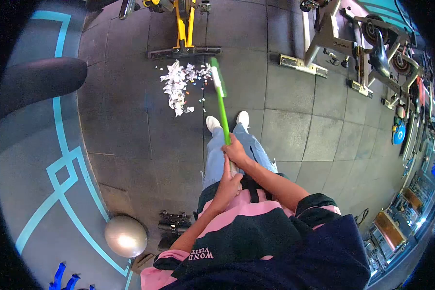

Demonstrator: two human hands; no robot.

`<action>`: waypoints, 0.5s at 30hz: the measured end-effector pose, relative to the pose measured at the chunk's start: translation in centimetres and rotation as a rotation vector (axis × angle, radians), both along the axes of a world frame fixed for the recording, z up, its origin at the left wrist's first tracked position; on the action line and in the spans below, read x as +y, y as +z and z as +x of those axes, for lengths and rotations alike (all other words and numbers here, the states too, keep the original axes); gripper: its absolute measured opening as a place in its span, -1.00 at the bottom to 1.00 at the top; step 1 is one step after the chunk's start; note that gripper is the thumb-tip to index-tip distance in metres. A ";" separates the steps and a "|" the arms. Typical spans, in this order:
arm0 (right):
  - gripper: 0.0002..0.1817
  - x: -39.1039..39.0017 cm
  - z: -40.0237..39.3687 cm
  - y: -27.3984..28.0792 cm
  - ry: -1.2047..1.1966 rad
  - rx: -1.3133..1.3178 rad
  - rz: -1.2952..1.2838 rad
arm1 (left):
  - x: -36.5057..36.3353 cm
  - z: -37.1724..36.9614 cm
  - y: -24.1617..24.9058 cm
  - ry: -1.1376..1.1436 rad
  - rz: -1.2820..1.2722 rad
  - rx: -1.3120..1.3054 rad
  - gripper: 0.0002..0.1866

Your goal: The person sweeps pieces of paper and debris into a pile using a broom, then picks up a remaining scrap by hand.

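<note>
A broom (224, 113) with a bright green handle and a green and white head slants up from my body over the dark floor. My right hand (236, 151) wraps round the handle in front of my thighs. Lower down, close to my waist, my left hand (228, 186) grips the handle's end, its index finger stretched along it. At the far end, the broom head (218, 77) is at the right edge of a pile of torn white paper scraps (175, 89). Smaller bits lie scattered between the pile and the bristles.
The foot of a yellow exercise bike (183, 51) stands just beyond the scraps. More exercise bikes (340, 46) line the right. By the left wall are a silver exercise ball (125, 236) and dumbbells (174, 222). My white shoes (243, 119) stand on the rubber floor tiles (287, 133).
</note>
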State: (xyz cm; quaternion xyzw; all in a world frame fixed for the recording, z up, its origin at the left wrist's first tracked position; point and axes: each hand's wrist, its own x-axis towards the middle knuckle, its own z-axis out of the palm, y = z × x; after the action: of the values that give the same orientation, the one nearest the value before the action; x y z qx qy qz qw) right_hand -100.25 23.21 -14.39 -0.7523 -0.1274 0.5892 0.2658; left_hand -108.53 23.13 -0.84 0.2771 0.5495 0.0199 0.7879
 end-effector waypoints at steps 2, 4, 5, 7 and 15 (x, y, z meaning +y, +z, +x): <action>-0.47 0.0 0.9 -0.7 -0.009 -0.028 -0.066 | 0.4 0.5 -1.5 -0.025 -0.032 0.000 -0.18; -0.50 -0.1 1.3 -3.3 -0.003 -0.019 -0.103 | 1.2 0.8 -3.3 -0.086 -0.154 0.036 -0.19; -0.51 0.0 1.4 -4.6 0.001 -0.012 -0.119 | 1.8 1.0 -3.8 -0.085 -0.158 0.036 -0.19; -0.52 1.2 0.7 -5.9 -0.024 -0.002 -0.080 | 2.9 0.8 -4.6 -0.055 -0.110 0.040 -0.21; -0.56 6.7 -4.3 -5.1 0.220 -0.040 -0.010 | 5.1 -3.2 -4.9 0.172 -0.071 0.078 -0.22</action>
State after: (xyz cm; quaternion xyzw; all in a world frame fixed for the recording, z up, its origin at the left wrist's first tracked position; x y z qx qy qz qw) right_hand -104.54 29.90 -19.52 -0.7467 -0.2114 0.6004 0.1932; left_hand -111.74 28.24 -5.72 0.2015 0.6019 0.0571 0.7706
